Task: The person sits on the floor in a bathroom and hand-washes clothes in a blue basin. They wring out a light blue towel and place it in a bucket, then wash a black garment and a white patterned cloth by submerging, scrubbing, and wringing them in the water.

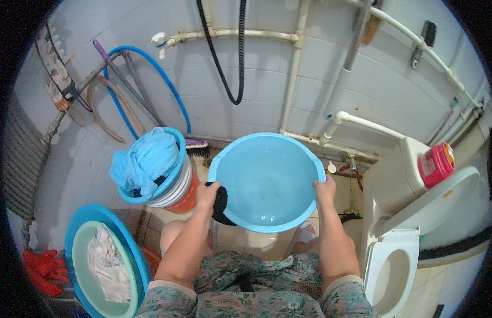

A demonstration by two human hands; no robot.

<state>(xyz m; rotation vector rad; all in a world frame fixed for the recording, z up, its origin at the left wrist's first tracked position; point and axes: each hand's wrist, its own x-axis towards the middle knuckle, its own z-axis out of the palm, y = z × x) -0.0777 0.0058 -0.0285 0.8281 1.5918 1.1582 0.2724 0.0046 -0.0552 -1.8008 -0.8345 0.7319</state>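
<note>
The round blue plastic basin [269, 228] is between the cylindrical white-and-orange plastic bucket [178, 194], at left, and the white ceramic toilet [391, 185], at right; behind stands the flat pale tiled wall [267, 61].

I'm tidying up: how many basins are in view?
4: a light blue basin held by the left hand and right hand; a blue basin atop a bucket; a darker blue basin, lower left; and a pale green basin inside that. Others may be hidden underneath.
</note>
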